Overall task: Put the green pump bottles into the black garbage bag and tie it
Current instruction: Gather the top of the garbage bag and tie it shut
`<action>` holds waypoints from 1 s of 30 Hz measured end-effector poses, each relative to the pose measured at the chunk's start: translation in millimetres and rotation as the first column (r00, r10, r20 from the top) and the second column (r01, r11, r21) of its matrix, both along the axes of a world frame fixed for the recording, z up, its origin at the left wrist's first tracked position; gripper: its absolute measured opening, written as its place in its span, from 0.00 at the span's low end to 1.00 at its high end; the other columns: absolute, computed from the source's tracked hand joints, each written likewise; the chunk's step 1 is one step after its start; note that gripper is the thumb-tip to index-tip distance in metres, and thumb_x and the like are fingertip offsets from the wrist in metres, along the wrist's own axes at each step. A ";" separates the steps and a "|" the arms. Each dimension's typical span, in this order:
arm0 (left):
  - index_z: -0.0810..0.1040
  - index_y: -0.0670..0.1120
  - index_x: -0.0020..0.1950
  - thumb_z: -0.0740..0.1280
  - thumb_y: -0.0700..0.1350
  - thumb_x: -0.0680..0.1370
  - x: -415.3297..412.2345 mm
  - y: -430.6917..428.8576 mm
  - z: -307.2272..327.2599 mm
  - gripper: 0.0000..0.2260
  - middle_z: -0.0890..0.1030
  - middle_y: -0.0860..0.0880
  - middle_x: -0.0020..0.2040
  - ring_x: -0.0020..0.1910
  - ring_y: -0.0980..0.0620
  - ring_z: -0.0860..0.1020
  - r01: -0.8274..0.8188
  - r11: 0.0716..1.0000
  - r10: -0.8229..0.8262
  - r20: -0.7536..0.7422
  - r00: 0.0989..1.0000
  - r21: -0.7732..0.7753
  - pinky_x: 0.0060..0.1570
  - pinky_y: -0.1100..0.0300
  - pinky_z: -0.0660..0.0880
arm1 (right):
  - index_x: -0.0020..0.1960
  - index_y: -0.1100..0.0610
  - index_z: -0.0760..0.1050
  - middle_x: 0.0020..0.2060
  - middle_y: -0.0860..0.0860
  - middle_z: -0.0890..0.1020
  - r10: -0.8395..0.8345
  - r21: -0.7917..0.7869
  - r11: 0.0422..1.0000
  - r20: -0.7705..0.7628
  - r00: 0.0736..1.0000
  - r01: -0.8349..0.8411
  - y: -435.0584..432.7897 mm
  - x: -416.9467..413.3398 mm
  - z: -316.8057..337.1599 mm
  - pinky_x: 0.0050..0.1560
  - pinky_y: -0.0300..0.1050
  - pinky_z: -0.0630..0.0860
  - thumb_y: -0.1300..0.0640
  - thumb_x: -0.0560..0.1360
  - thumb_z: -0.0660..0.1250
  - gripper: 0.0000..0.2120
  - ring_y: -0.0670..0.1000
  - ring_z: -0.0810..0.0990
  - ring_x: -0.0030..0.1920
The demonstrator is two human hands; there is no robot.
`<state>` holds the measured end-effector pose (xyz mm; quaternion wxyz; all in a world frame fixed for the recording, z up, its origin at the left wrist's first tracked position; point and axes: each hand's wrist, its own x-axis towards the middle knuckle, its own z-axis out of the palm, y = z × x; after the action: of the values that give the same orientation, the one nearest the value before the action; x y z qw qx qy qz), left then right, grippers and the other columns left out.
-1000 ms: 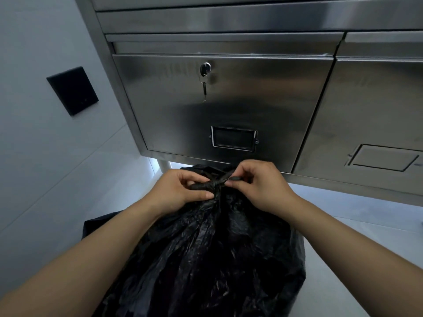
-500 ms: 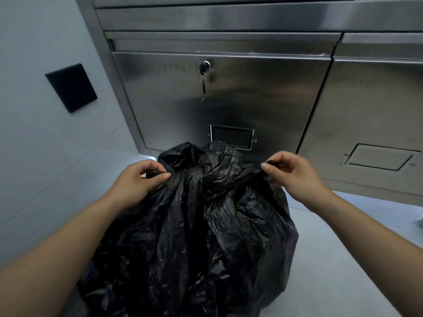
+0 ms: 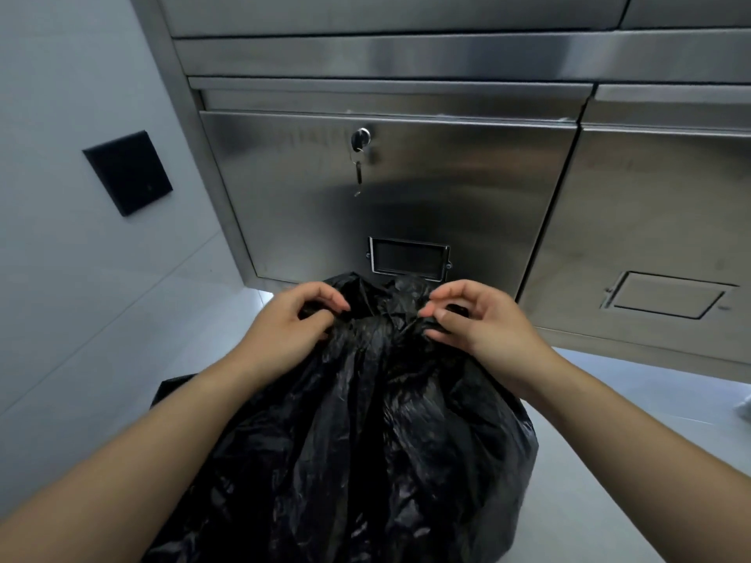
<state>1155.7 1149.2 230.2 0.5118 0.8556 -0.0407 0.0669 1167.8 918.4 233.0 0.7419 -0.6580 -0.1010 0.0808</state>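
Note:
The black garbage bag (image 3: 365,440) stands full and crumpled on the floor in front of me, its top gathered into a bunch between my hands. My left hand (image 3: 292,323) pinches the gathered plastic on the left side of the neck. My right hand (image 3: 475,319) pinches the plastic on the right side with thumb and fingertips, the other fingers spread. Both hands sit close together at the bag's top. No green pump bottles are visible; the bag's inside is hidden.
A stainless steel cabinet door (image 3: 406,188) with a lock and hanging key (image 3: 359,156) rises right behind the bag. A second steel door (image 3: 658,237) is to its right. A black wall plate (image 3: 128,172) sits on the grey wall at left. Pale floor lies at right.
My hands went from close together on a twisted neck, to pulled wide apart, and now have come back together at the bag's top. The view has tilted slightly.

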 end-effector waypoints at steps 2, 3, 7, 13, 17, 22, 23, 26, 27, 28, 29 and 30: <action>0.78 0.59 0.44 0.64 0.47 0.74 -4.4 -17.9 7.5 0.07 0.80 0.56 0.40 0.42 0.60 0.77 0.104 0.989 -0.111 0.067 0.992 0.101 0.47 0.63 0.72 | 0.44 0.59 0.73 0.37 0.53 0.81 0.026 0.094 0.995 0.017 1.000 -0.027 8.4 -3.8 9.2 0.38 0.35 0.78 0.72 0.75 0.60 0.10 0.41 0.82 0.39; 0.77 0.60 0.47 0.65 0.53 0.73 -7.0 -25.4 7.7 0.05 0.79 0.56 0.41 0.43 0.60 0.77 0.148 0.974 -0.164 0.084 0.983 0.172 0.47 0.64 0.72 | 0.44 0.59 0.73 0.36 0.51 0.82 0.037 0.132 0.990 0.024 0.999 -0.040 11.7 -5.0 12.2 0.38 0.35 0.78 0.72 0.75 0.60 0.10 0.42 0.82 0.39; 0.75 0.58 0.57 0.70 0.61 0.68 -19.9 -48.3 -11.1 0.20 0.79 0.54 0.48 0.50 0.57 0.77 0.210 0.954 -0.226 0.056 0.972 0.215 0.52 0.57 0.74 | 0.44 0.58 0.74 0.35 0.49 0.83 0.103 0.208 0.972 0.040 0.994 -0.109 17.2 -9.1 14.6 0.40 0.35 0.77 0.72 0.75 0.60 0.11 0.43 0.82 0.40; 0.74 0.61 0.40 0.72 0.51 0.71 -15.6 -51.3 -24.8 0.07 0.76 0.55 0.39 0.41 0.60 0.74 0.132 0.953 -0.162 0.089 0.983 0.274 0.41 0.72 0.67 | 0.42 0.57 0.75 0.37 0.51 0.81 0.037 0.079 0.996 0.063 0.997 -0.042 0.8 0.1 11.6 0.41 0.34 0.78 0.72 0.76 0.59 0.13 0.40 0.81 0.40; 0.75 0.59 0.37 0.71 0.49 0.71 -14.0 -46.4 -26.8 0.08 0.75 0.54 0.38 0.39 0.59 0.74 0.109 0.958 -0.122 0.034 0.992 0.264 0.39 0.72 0.67 | 0.46 0.52 0.79 0.43 0.46 0.80 0.124 -0.508 0.855 0.394 0.911 0.104 -15.3 5.4 5.5 0.49 0.32 0.72 0.67 0.77 0.59 0.14 0.40 0.77 0.46; 0.78 0.54 0.40 0.71 0.47 0.72 -9.4 -44.8 -27.4 0.03 0.77 0.54 0.37 0.38 0.58 0.75 0.093 0.978 -0.093 -0.005 0.996 0.185 0.42 0.66 0.69 | 0.66 0.48 0.68 0.55 0.44 0.71 0.391 -0.777 0.617 0.440 0.808 0.125 -9.2 -2.4 -16.2 0.58 0.36 0.68 0.36 0.71 0.62 0.27 0.42 0.72 0.56; 0.78 0.53 0.40 0.71 0.47 0.72 -9.3 -45.0 -26.2 0.03 0.78 0.53 0.37 0.39 0.56 0.75 0.098 0.982 -0.096 -0.020 0.995 0.159 0.44 0.63 0.70 | 0.67 0.47 0.66 0.56 0.43 0.69 0.410 -0.794 0.596 0.429 0.805 0.119 -7.1 -3.3 -18.8 0.58 0.37 0.69 0.34 0.67 0.64 0.32 0.42 0.71 0.56; 0.80 0.50 0.46 0.71 0.47 0.73 -10.6 -41.4 -21.1 0.04 0.81 0.48 0.43 0.46 0.50 0.78 0.195 0.976 -0.184 -0.107 0.977 0.102 0.53 0.55 0.72 | 0.65 0.48 0.71 0.51 0.45 0.73 0.399 -0.736 0.665 0.496 0.771 0.129 -4.3 -3.3 -22.1 0.54 0.36 0.70 0.43 0.66 0.73 0.30 0.43 0.73 0.53; 0.81 0.51 0.48 0.71 0.47 0.73 -11.4 -37.9 -18.4 0.05 0.82 0.48 0.46 0.48 0.51 0.79 0.235 0.969 -0.223 -0.135 0.965 0.081 0.54 0.58 0.73 | 0.62 0.50 0.74 0.48 0.46 0.74 0.386 -0.709 0.691 0.527 0.757 0.140 -4.5 -1.7 -20.6 0.52 0.37 0.71 0.47 0.66 0.75 0.26 0.44 0.74 0.50; 0.81 0.53 0.50 0.70 0.47 0.74 -11.5 -33.6 -15.9 0.06 0.82 0.48 0.49 0.49 0.54 0.79 0.265 0.963 -0.254 -0.157 0.954 0.052 0.55 0.63 0.73 | 0.59 0.52 0.77 0.45 0.47 0.76 0.374 -0.685 0.712 0.554 0.744 0.153 -6.2 1.1 -18.9 0.50 0.37 0.72 0.49 0.66 0.75 0.23 0.45 0.76 0.48; 0.80 0.55 0.53 0.69 0.45 0.75 -11.4 -29.1 -13.4 0.08 0.82 0.49 0.50 0.50 0.55 0.79 0.282 0.959 -0.275 -0.174 0.946 0.016 0.54 0.67 0.73 | 0.55 0.53 0.79 0.43 0.47 0.77 0.359 -0.661 0.733 0.578 0.733 0.162 -8.6 4.4 -17.1 0.48 0.38 0.72 0.50 0.66 0.76 0.20 0.45 0.77 0.46; 0.80 0.55 0.55 0.68 0.43 0.76 -10.9 -24.3 -11.5 0.10 0.82 0.49 0.51 0.50 0.56 0.79 0.289 0.957 -0.288 -0.188 0.939 -0.024 0.53 0.69 0.73 | 0.53 0.55 0.80 0.42 0.48 0.78 0.340 -0.637 0.752 0.595 0.729 0.169 -11.1 7.3 -15.3 0.47 0.37 0.72 0.51 0.65 0.76 0.17 0.45 0.77 0.44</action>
<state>1144.8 1124.9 218.7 0.5158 0.8439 -0.1170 -0.0905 1175.1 907.3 217.7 0.3692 -0.8501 -0.3624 -0.0985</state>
